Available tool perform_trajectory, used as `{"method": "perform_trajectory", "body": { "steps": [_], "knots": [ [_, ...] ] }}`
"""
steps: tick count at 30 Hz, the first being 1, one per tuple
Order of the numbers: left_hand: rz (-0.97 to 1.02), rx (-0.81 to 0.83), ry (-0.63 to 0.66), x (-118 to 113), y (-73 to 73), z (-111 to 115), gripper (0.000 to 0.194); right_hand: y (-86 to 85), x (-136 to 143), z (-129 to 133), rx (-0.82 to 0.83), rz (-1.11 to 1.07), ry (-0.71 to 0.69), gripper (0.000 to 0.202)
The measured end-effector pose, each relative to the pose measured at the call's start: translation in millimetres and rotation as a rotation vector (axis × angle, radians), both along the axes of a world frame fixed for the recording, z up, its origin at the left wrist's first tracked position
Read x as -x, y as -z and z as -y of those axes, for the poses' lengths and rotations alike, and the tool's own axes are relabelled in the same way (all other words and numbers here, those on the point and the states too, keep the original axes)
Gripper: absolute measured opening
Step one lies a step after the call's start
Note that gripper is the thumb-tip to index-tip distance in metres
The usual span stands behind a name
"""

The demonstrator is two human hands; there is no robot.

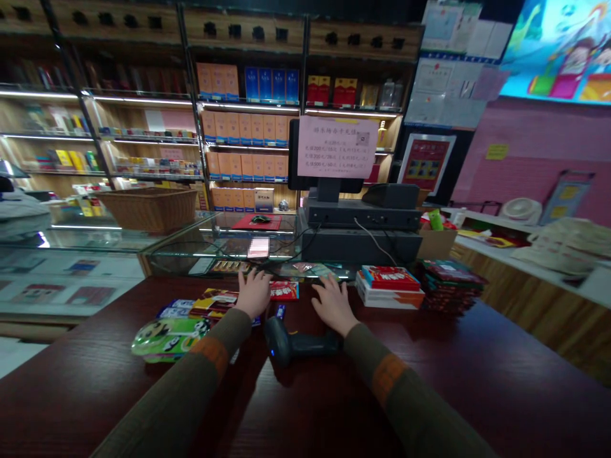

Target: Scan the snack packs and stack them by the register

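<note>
Fingers (251, 277) of the left hand (254, 296) and right hand (335, 308) are spread, nothing seen pinched, with the black scanner (294, 346) lying on the surface (429, 381) between them, judged light, stiff, slightly slippery, best gripped around its handle (315, 345).

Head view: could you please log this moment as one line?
left hand: open, beside red packet | right hand: open, near scanner | scanner: on table
</note>
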State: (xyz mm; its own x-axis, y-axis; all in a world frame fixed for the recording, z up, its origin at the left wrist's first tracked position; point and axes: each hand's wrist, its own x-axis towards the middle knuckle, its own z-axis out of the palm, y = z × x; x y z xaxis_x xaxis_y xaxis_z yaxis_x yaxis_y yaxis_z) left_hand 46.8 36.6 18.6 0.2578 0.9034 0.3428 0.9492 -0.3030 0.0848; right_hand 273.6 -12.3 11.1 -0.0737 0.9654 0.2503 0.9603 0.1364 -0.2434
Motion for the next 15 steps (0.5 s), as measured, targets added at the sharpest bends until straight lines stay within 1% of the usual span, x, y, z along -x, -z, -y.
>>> {"method": "perform_trajectory", "body": {
  "steps": [4, 9, 15],
  "knots": [
    [-0.077, -0.022, -0.009, 7.5, 3.1, 0.3, 0.042, 0.6, 12.8, -4.3, 0.076, -0.024, -0.041, 0.045],
    [-0.162, -0.011, -0.021, 11.2, 3.9, 3.0, 0.04, 6.6, 23.2, -10.7, 0.154, -0.064, -0.085, 0.045],
    [-0.172, 0.01, -0.032, 12.1, 8.4, 1.1, 0.042, 10.8, 28.7, -19.4, 0.269, -0.137, -0.14, 0.061]
  ]
}}
